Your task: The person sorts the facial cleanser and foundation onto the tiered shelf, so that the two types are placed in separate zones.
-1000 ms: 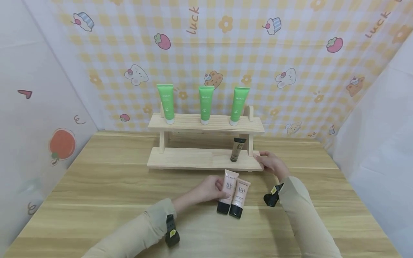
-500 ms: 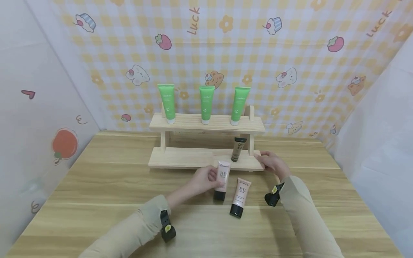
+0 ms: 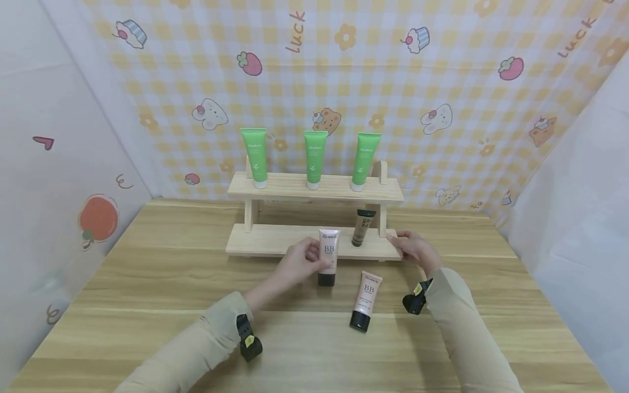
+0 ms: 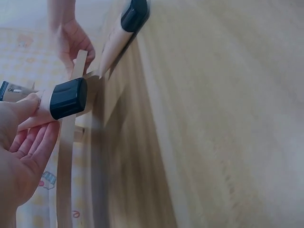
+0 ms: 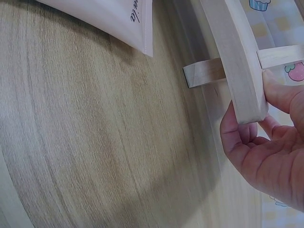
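My left hand (image 3: 300, 263) pinches a pink BB cream tube (image 3: 328, 250) with a black cap, held upright with the cap down in front of the lower shelf. In the left wrist view the tube's black cap (image 4: 69, 98) juts out past thumb and fingers. My right hand (image 3: 414, 251) grips the right end of the wooden two-tier rack (image 3: 285, 240); in the right wrist view the thumb is above the board (image 5: 242, 71) and curled fingers are below. A second pink BB cream tube (image 3: 366, 300) lies on the table between the hands.
Three green tubes (image 3: 314, 158) stand along the upper shelf. A small brown tube with a black top (image 3: 362, 228) stands at the right of the lower shelf. Behind the rack rises a yellow checked backdrop (image 3: 373, 71). The wooden table (image 3: 147, 295) extends on both sides.
My left hand has lifted one BB cream tube from beside the other and carried it left and toward the lower shelf. The right hand keeps its grip on the rack.
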`<action>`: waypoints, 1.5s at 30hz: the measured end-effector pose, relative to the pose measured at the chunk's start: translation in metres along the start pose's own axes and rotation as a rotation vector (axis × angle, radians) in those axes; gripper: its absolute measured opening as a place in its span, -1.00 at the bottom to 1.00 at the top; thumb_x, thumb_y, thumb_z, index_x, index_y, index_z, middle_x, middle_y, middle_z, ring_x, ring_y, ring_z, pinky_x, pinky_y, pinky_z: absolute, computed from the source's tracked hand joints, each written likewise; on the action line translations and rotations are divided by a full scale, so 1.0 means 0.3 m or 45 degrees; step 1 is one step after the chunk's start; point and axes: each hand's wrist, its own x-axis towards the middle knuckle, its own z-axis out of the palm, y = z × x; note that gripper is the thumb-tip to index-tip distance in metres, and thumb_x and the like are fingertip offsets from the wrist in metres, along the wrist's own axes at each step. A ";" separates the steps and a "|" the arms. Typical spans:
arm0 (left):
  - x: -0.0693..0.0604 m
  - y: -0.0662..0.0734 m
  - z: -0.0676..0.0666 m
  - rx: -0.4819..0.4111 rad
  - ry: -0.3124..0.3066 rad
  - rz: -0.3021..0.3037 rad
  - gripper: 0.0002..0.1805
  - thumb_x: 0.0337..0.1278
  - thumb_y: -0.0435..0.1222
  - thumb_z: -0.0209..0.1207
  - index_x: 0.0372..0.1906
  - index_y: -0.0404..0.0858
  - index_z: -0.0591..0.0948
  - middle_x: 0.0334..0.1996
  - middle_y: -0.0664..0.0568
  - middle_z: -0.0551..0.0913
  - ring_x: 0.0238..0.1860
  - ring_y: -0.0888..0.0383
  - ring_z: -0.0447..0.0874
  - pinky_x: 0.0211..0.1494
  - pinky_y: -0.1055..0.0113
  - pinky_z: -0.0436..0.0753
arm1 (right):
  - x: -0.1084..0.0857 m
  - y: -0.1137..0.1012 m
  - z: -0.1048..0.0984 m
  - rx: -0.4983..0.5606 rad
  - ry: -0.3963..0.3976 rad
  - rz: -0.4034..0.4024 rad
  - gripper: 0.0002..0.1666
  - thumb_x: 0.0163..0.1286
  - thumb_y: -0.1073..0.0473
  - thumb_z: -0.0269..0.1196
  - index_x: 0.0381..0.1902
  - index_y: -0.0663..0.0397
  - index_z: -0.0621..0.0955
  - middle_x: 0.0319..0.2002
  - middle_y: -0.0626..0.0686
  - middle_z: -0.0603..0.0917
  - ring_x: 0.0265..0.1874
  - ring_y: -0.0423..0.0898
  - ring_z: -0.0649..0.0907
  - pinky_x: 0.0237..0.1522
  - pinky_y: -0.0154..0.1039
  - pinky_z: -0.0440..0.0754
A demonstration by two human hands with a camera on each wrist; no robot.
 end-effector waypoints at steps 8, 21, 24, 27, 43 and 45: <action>0.015 0.006 -0.037 -0.028 0.076 0.058 -0.57 -0.09 -0.28 0.32 -0.08 -0.35 0.50 -0.26 -0.08 0.63 -0.29 0.17 0.58 -0.23 0.39 0.62 | -0.003 -0.004 -0.005 0.015 0.004 0.010 -0.30 0.41 0.04 -0.02 0.32 0.37 0.09 -0.19 0.07 0.47 -0.42 -0.28 0.53 -0.36 -0.45 0.57; 0.065 0.025 -0.101 -0.072 0.184 0.086 -0.54 -0.05 -0.22 0.31 -0.03 -0.33 0.49 -0.22 -0.12 0.63 -0.20 0.07 0.59 -0.22 0.37 0.62 | -0.002 -0.003 -0.004 0.019 -0.004 -0.001 -0.30 0.41 0.03 -0.03 0.32 0.36 0.09 -0.20 0.07 0.46 -0.43 -0.28 0.54 -0.36 -0.45 0.58; 0.074 0.029 -0.110 -0.086 0.209 0.105 -0.54 -0.05 -0.21 0.30 -0.02 -0.31 0.48 -0.21 -0.12 0.63 -0.18 0.06 0.59 -0.19 0.35 0.62 | -0.003 -0.003 -0.003 0.016 0.003 -0.005 -0.30 0.41 0.02 -0.03 0.32 0.36 0.10 -0.22 0.06 0.47 -0.43 -0.28 0.54 -0.36 -0.45 0.57; 0.082 0.028 -0.117 -0.076 0.228 0.109 -0.54 -0.04 -0.21 0.30 -0.02 -0.29 0.48 -0.20 -0.10 0.63 -0.17 0.06 0.59 -0.14 0.32 0.62 | -0.005 -0.002 -0.003 0.022 -0.002 -0.014 -0.30 0.41 0.03 -0.02 0.32 0.37 0.09 -0.23 0.05 0.48 -0.43 -0.29 0.54 -0.36 -0.44 0.58; 0.123 0.004 -0.125 -0.096 0.273 0.129 -0.55 -0.04 -0.26 0.28 0.00 -0.29 0.46 -0.16 -0.14 0.61 -0.10 0.02 0.58 0.03 0.23 0.60 | -0.003 0.002 0.002 0.008 -0.004 -0.013 -0.30 0.41 0.02 -0.01 0.33 0.34 0.10 -0.20 0.06 0.48 -0.41 -0.27 0.53 -0.37 -0.44 0.55; 0.124 0.000 -0.123 -0.101 0.266 0.134 -0.55 -0.03 -0.26 0.28 0.00 -0.28 0.45 -0.14 -0.14 0.60 -0.08 0.02 0.58 0.05 0.25 0.60 | -0.004 0.003 0.003 0.003 0.000 -0.010 -0.29 0.41 0.01 -0.01 0.33 0.33 0.10 -0.18 0.08 0.47 -0.40 -0.26 0.53 -0.36 -0.44 0.55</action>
